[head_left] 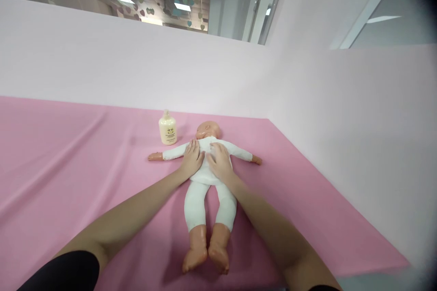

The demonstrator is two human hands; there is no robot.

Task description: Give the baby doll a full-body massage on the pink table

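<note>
A baby doll (206, 175) with a white cloth body lies on its back on a pink sheet (112, 145), arms spread wide and feet toward me. Its head (209, 130) is at the far end, tipped back. My left hand (192, 159) rests flat on the left side of the doll's chest, fingers stretched toward its shoulder. On the other side of the chest lies my right hand (220, 161), its fingers extended and slightly bent. Neither hand grips anything. The doll's bare feet (205, 250) lie between my forearms.
A cream-coloured bottle (168, 129) with a dark printed label stands beyond the doll's left-hand arm. White walls (136, 68) border the sheet at the back and right, with windows above them. Creases run through the sheet on the left.
</note>
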